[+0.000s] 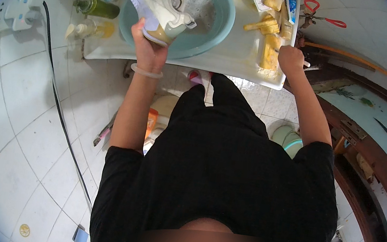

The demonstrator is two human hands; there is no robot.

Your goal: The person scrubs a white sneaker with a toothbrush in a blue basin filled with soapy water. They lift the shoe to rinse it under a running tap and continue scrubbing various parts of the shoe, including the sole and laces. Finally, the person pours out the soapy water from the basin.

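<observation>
My left hand (150,48) grips a white and grey sneaker (158,4) by its heel end. The shoe is tilted on its side, its lavender sole edge facing left, above a light blue basin (226,19) of sudsy water. My right hand (291,60) is closed round a thin handle (306,64) whose white end sticks out to the right. The other end points at a yellow bar of soap (270,52) and looks close to it; I cannot tell whether they touch. The tool's working end is too small to make out.
Basin and soap rest on a white sink counter (240,68). Bottles, one green (98,7), line its left. A toothpaste tube (290,5), a yellow brush (262,25) and red-handled scissors (324,15) lie at the far right. A black cable (54,72) hangs along the left wall.
</observation>
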